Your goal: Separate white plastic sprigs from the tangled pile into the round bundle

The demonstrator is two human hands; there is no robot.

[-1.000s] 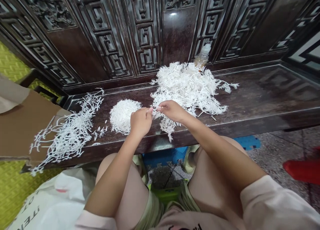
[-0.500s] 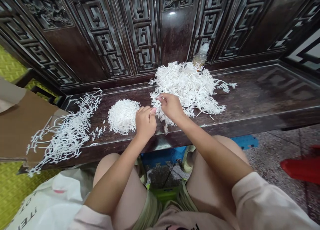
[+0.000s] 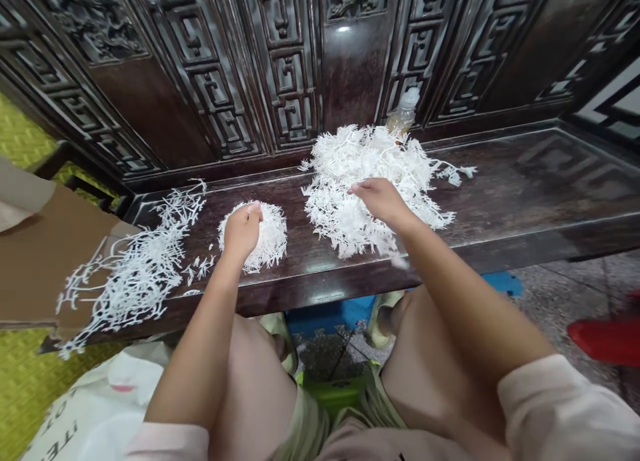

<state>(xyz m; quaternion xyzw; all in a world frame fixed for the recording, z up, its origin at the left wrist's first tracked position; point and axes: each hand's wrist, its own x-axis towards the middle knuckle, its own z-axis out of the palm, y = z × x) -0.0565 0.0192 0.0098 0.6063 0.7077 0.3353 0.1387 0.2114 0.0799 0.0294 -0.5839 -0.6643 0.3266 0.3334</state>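
- At the bottom of the frame are the person's bare legs [image 3: 260,381], with a green stool [image 3: 333,387] low between them
- A white bag [image 3: 100,407] lies in the lower left corner, and a red thing [image 3: 607,341] pokes in at the right edge
- A brown box [image 3: 40,261] sits at the left edge, and a flat spread of white twigs [image 3: 145,267] runs from it onto the dark bench [image 3: 525,194]
- The left hand [image 3: 242,231] is left of the middle of the frame, curled, with its fingers bent down onto the small round heap [image 3: 274,237]; I cannot tell if it has a bit in its grip
- The right hand [image 3: 380,199] is just right of the middle, lying on the big heap [image 3: 350,154] with its fingertips pushed into the white twigs; I cannot tell if it has pinched any
- A moment ago both hands met in the gap between the two heaps and shared one white twig; now they are well apart, one on each heap
- So the bit they pulled at is no longer between them, and the gap on the bench shows bare dark wood
- Both heaps are on the bench, in the middle of the frame
- Behind the big heap a bottle [image 3: 403,114] stands against the carved wall [image 3: 280,67], which fills the top of the frame
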